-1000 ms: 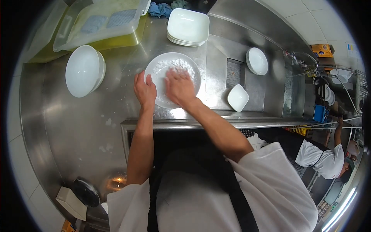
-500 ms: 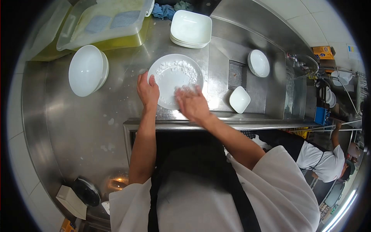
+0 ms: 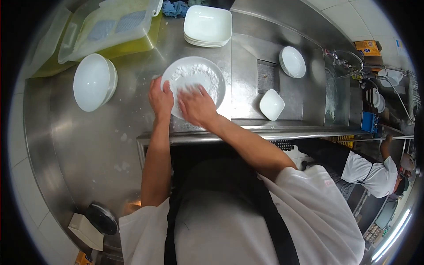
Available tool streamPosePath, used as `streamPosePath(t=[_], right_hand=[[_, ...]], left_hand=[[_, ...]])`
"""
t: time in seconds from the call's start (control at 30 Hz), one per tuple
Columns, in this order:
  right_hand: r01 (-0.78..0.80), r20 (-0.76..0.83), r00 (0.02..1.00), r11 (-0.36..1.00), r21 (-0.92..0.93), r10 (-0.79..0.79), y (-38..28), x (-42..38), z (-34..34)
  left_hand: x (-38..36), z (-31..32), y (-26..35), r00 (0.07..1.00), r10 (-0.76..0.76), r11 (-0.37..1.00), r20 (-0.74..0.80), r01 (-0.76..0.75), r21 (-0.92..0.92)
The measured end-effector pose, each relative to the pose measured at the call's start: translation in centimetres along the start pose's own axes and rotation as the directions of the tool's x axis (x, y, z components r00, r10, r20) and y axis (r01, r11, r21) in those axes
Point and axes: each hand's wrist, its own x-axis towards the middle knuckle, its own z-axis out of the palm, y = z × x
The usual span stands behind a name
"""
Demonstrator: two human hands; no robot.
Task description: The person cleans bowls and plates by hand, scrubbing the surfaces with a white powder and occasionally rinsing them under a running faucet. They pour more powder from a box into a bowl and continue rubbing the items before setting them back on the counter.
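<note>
A round white plate with a ring of white foam or crumbly residue lies on the steel counter. My left hand grips its left rim, thumb over the edge. My right hand is over the plate's lower middle, its fingers spread and smeared by motion; I see nothing held in it, though what is under the fingertips is hidden. Square white dishes are stacked behind the plate. To the left, white bowls rest tilted, one in another.
Tubs of yellowish liquid stand back left, blue cloths beside them. On the right, a round bowl and a squarish bowl lie in the sink area. Another person is at the far right.
My right hand has moved left across the plate, nearer my left hand. My left hand still holds the rim. The whole view has shifted slightly.
</note>
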Motion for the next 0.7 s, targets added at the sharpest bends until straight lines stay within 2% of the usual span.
streamPosePath(t=[0.03, 0.07, 0.13, 0.17, 0.2, 0.27, 0.3, 0.33, 0.4, 0.47, 0.53, 0.6, 0.63, 0.67, 0.7], right_hand=[[-0.003, 0.03, 1.0, 0.995, 0.101, 0.0, 1.0, -2.1, 0.9], [0.001, 0.025, 1.0, 0.995, 0.104, -0.004, 2.5, -2.4, -0.2], [0.039, 0.154, 0.988, 0.991, -0.13, -0.019, 5.0, -2.4, -2.6], [-0.033, 0.121, 0.992, 0.996, -0.085, 0.043, 5.7, -0.5, -2.7], [-0.03, 0.129, 0.991, 0.996, -0.08, 0.041, 4.6, 0.7, -2.2], [-0.058, 0.356, 0.929, 0.988, -0.143, 0.106, 1.5, 3.4, -1.1], [0.024, 0.058, 0.998, 0.992, -0.125, -0.017, 0.1, 1.0, 0.6], [0.058, 0.041, 0.997, 0.996, 0.067, -0.061, -0.4, -0.7, -1.4], [0.026, 0.107, 0.994, 0.999, 0.019, -0.028, 2.4, -3.3, -1.6], [0.036, 0.126, 0.992, 0.996, -0.081, -0.026, 5.3, -1.4, -2.4], [-0.097, -0.048, 0.994, 0.994, 0.048, 0.099, 4.6, 2.4, -0.4], [-0.033, 0.131, 0.99, 0.995, -0.09, 0.045, 0.5, 2.7, 0.3], [-0.01, 0.001, 1.0, 0.999, 0.03, 0.01, -1.0, 0.3, 0.5], [-0.009, 0.087, 0.996, 0.981, 0.196, -0.008, -0.9, -2.1, -0.5], [0.012, 0.097, 0.995, 0.996, 0.083, -0.02, 1.0, -2.7, -1.3]], left_hand=[[0.8, 0.1, 0.2, 1.0, 0.009, 1.0, -0.011, -0.009, 0.0], [0.9, 0.0, 0.3, 1.0, 0.011, 1.0, 0.0, -0.011, 0.001], [0.2, -0.3, 0.3, 1.0, -0.003, 1.0, 0.021, 0.003, 0.007], [0.5, -0.3, 0.3, 1.0, -0.004, 1.0, 0.03, 0.003, 0.006], [0.3, -0.4, 0.4, 0.999, -0.008, 1.0, 0.047, 0.008, 0.007], [-0.3, -0.3, 0.3, 0.998, -0.013, 0.999, 0.056, 0.011, 0.034], [0.4, -0.4, 0.2, 0.998, 0.001, 0.998, 0.061, -0.005, 0.059], [0.8, -0.4, 0.3, 0.999, 0.01, 0.998, 0.053, -0.013, 0.058], [0.3, -0.3, 0.6, 0.999, -0.035, 0.997, 0.038, 0.032, 0.068], [0.5, -0.2, 0.4, 0.999, -0.02, 0.998, 0.028, 0.018, 0.061], [0.0, -0.4, 0.0, 0.999, -0.007, 0.998, 0.043, 0.004, 0.062], [0.4, -0.3, 0.2, 0.998, -0.012, 0.999, 0.066, 0.009, 0.047], [0.5, -0.5, 0.3, 0.997, -0.001, 0.999, 0.072, -0.002, 0.045], [0.8, -0.6, 0.5, 0.997, 0.005, 0.998, 0.071, -0.01, 0.061], [0.7, -0.6, 0.5, 0.997, 0.003, 0.997, 0.076, -0.009, 0.08]])
